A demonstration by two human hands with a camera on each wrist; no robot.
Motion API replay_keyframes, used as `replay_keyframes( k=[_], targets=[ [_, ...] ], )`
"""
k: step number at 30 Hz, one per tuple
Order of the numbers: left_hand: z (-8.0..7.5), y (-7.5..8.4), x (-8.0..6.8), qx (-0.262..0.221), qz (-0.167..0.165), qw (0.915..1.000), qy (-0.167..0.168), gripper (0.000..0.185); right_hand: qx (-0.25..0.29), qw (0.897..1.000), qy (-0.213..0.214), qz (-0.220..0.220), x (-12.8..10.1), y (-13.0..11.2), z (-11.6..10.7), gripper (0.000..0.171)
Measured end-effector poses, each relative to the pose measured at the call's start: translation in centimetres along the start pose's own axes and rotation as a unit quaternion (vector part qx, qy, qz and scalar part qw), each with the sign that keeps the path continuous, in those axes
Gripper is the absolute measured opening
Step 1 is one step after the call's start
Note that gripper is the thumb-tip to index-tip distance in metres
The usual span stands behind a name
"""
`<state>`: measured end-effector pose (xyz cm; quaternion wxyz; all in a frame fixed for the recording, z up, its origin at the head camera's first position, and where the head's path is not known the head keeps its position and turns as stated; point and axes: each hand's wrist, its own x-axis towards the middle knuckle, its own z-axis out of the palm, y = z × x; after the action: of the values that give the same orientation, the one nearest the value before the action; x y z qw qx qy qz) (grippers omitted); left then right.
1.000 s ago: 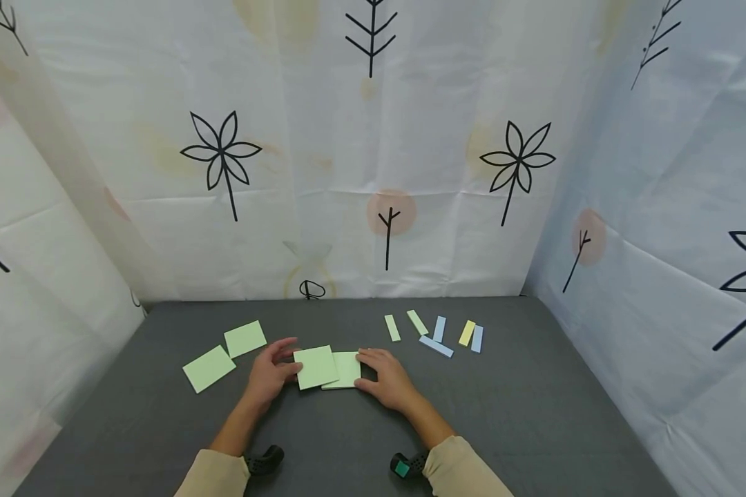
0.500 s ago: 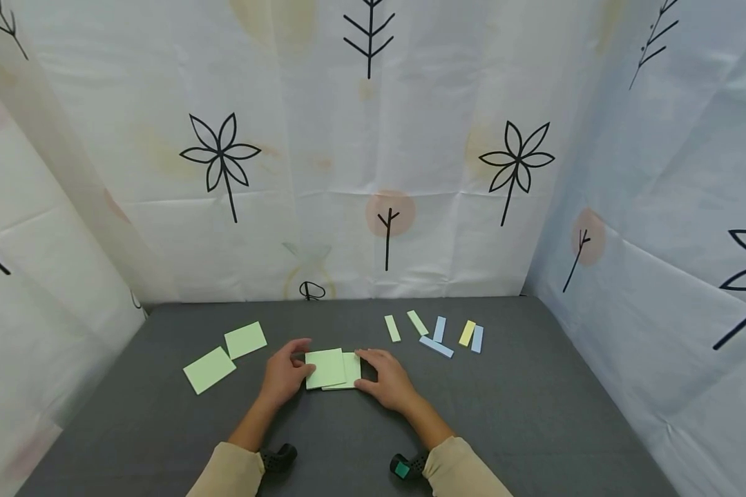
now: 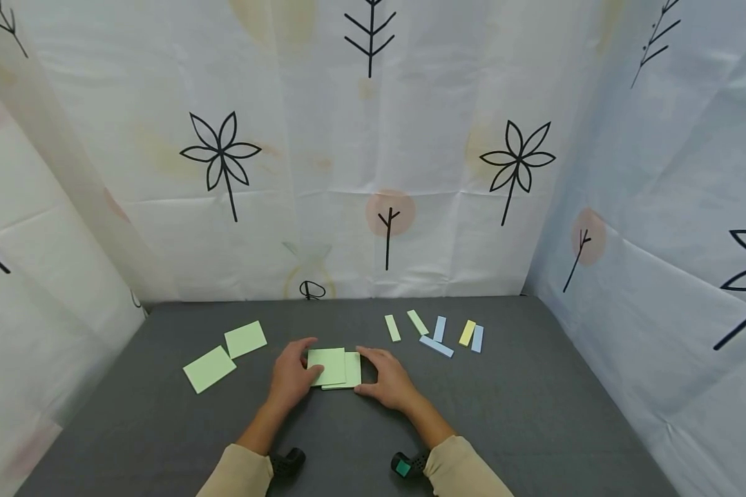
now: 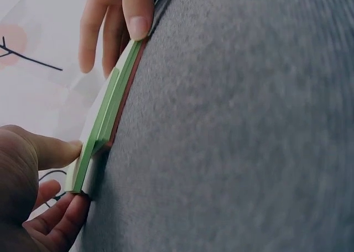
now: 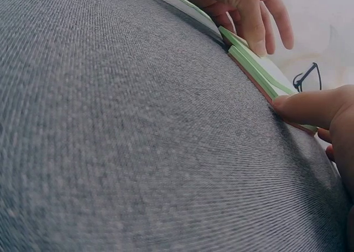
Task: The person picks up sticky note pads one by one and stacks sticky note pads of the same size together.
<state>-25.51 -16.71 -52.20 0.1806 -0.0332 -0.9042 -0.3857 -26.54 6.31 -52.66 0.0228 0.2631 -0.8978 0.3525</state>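
Two green pads (image 3: 334, 368), one overlapping the other, lie on the grey table (image 3: 534, 414) between both hands. The left hand (image 3: 293, 378) pinches the top pad's edge at 9 o'clock; the right hand (image 3: 390, 379) grips the lower pad's edge at 3 o'clock.

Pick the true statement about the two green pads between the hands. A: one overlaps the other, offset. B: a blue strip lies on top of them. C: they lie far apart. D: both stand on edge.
A: the upper pad lies partly over the lower pad, shifted toward the left hand; the right hand touches the lower one.
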Motion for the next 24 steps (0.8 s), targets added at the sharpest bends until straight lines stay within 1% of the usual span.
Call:
replay_keyframes(
  k=[7,16,24],
  targets=[
    [0.5,0.7,0.0,0.019,-0.002,0.9998,-0.010,0.054,-0.003,1.000,0.003,0.004,0.1,0.2,0.2,0.076],
    [0.9,1.8,-0.1,0.062,0.013,0.9978,-0.020,0.054,-0.005,1.000,0.001,0.010,0.2,0.2,0.1,0.077],
    [1.5,2.3,0.0,0.090,0.015,0.9954,-0.027,0.054,-0.003,1.000,-0.005,0.011,0.1,0.1,0.0,0.077]
  ],
)
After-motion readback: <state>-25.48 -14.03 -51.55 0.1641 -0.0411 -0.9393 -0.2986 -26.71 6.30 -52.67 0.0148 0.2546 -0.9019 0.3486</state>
